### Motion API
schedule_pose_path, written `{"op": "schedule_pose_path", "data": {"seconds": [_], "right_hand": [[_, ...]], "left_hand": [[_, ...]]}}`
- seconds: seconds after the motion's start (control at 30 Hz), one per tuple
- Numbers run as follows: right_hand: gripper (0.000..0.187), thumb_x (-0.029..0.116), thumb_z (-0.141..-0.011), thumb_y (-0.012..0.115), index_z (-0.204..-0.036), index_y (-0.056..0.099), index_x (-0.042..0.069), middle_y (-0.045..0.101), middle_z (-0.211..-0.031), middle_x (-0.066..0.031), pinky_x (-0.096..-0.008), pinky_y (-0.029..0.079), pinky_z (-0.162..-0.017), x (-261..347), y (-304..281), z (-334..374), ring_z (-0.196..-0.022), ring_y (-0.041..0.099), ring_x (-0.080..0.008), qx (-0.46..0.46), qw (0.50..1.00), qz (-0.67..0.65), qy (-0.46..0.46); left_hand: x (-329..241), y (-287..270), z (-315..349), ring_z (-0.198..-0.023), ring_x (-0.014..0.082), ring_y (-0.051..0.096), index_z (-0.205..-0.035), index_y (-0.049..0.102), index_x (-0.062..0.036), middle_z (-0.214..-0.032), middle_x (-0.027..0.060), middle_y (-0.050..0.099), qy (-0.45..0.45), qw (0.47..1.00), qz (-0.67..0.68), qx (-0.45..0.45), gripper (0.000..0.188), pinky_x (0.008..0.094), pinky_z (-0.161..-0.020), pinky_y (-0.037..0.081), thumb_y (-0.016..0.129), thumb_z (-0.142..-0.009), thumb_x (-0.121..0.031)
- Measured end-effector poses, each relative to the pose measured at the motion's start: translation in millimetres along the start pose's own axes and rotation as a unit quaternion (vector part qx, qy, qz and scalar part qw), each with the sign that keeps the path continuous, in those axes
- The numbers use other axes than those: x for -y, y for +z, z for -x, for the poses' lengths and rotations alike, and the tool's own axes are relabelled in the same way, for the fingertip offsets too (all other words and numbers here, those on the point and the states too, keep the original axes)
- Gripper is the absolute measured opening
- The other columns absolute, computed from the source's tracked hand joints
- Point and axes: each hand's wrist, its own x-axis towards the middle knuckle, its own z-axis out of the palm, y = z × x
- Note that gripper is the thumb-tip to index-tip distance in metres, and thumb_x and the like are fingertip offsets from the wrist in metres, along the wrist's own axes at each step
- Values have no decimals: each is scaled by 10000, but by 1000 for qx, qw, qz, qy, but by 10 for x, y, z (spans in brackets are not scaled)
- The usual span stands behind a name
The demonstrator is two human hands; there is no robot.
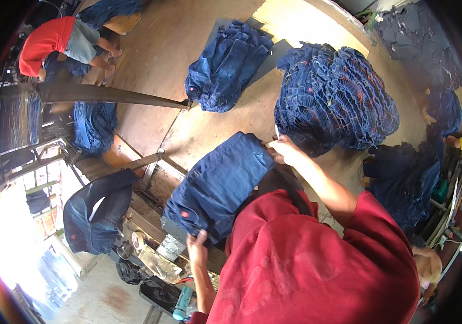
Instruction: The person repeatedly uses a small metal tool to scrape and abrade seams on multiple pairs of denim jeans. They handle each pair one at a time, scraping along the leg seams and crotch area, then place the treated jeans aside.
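Note:
A pair of dark blue jeans (217, 181) lies slantwise in front of me, over the table's near edge, with a small red patch near its lower left end. At that end my left hand (197, 248) grips the edge of the denim, its fingers partly hidden. My right hand (284, 150) is closed at the jeans' far right end. From its fingers a thin whitish stick-like thing (277, 133) points up; its kind is unclear. Just beyond the right hand stands a big stack of blue jeans (333, 97) with wavy edges.
Farther off, a smaller jeans pile (228, 67) lies on the wooden table (153, 70). A metal bar (117, 96) crosses at left. Dark jeans (99, 210) hang over a support. Below are a tape roll (138, 240) and a turquoise bottle (183, 302). A person in red (47, 46) bends at upper left.

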Motion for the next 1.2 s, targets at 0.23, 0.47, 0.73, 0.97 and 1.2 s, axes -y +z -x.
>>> {"op": "schedule_pose_path", "data": {"seconds": [0.23, 0.47, 0.73, 0.97, 1.2], "right_hand": [[297, 95, -1034, 783, -1085, 493, 60, 746, -1017, -126, -304, 580, -614, 1241, -16, -390, -778, 752, -184, -150, 927, -82, -334], [326, 246, -1023, 821, -978, 542, 82, 522, -746, -7, -340, 484, -626, 353, 193, 1246, -656, 534, -127, -138, 804, 271, -510], [524, 247, -822, 929, -1187, 606, 55, 659, -1283, -111, -509, 500, -1061, -460, 720, 1448, -1170, 642, -325, -36, 633, 570, -522], [574, 413, -961, 860, -1313, 630, 22, 781, -1170, -210, -463, 642, -932, -1084, 1716, 1798, -1051, 790, -353, 438, 785, 375, -226], [475, 416, -1226, 343, -1154, 612, 31, 800, -965, -142, -459, 627, -766, -890, 1602, 1915, -837, 792, -324, 347, 828, 363, -250]], "left_hand": [[27, 827, -228, -1246, 234, 710, -1412, 660, -52, -1354, 120, 742, -184, 980, -28, 62, 396, 416, -1092, 566, 770, -1032, -76], [-389, 2803, -1078, -1387, 342, 634, -1494, 622, -94, -1495, 124, 685, -24, 920, 295, 257, 474, 557, -1233, 469, 697, -1108, -359], [-578, 1772, -1280, -1465, 354, 592, -1559, 577, -73, -1587, 146, 629, 63, 907, 365, 202, 583, 612, -1251, 462, 608, -1134, -471], [-351, -197, -693, -1430, 398, 612, -1588, 534, -19, -1592, 196, 610, 67, 932, 348, 75, 700, 591, -1231, 483, 503, -1152, -566], [443, -813, 64, -725, 110, 640, -1038, 803, -104, -821, -67, 738, -29, 985, -136, 102, 137, 305, -667, 479, 862, -970, -207]]}}
